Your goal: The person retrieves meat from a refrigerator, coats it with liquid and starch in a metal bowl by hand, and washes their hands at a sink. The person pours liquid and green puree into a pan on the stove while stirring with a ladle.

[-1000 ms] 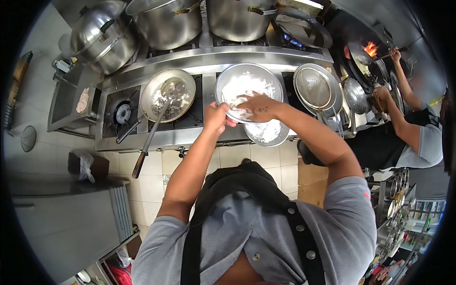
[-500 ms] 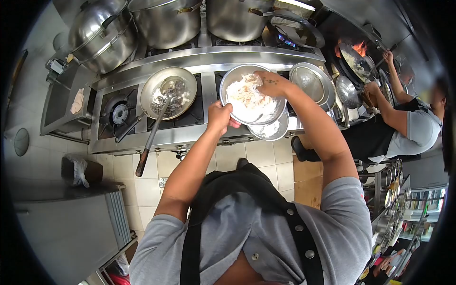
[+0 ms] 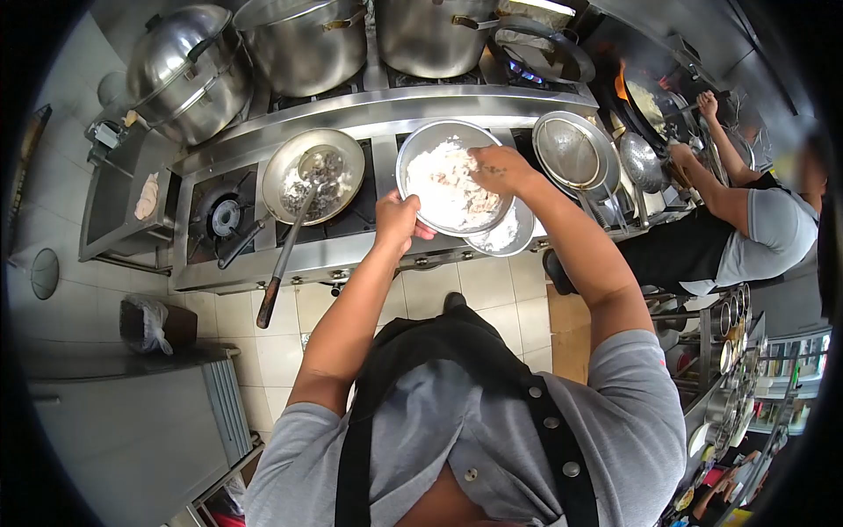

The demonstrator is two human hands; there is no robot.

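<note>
My left hand (image 3: 399, 221) grips the lower left rim of a metal bowl (image 3: 408, 149), with the thumb on top. White powder and pale, flour-coated pieces (image 3: 452, 180) fill much of the bowl. My right hand (image 3: 496, 169) reaches over the bowl's right side, its fingers down in the coated pieces; the fingertips are hidden. Partly beneath the bowl, a smaller bowl (image 3: 525, 230) holds more white powder. To the left, a pan (image 3: 274, 158) holds liquid with floating bits and a ladle (image 3: 290, 241) resting in it.
Large pots (image 3: 303, 48) stand along the back. At the right are a round strainer (image 3: 569, 154) and a perforated ladle (image 3: 643, 162). A co-worker (image 3: 746, 220) handles a wok (image 3: 639, 105) near flames. An unused burner (image 3: 226, 218) is on the left.
My right hand has moved within the bowl, from its middle to its right side. Powder has shifted, and more coated pieces show. The co-worker's wok has moved and its flames look smaller.
</note>
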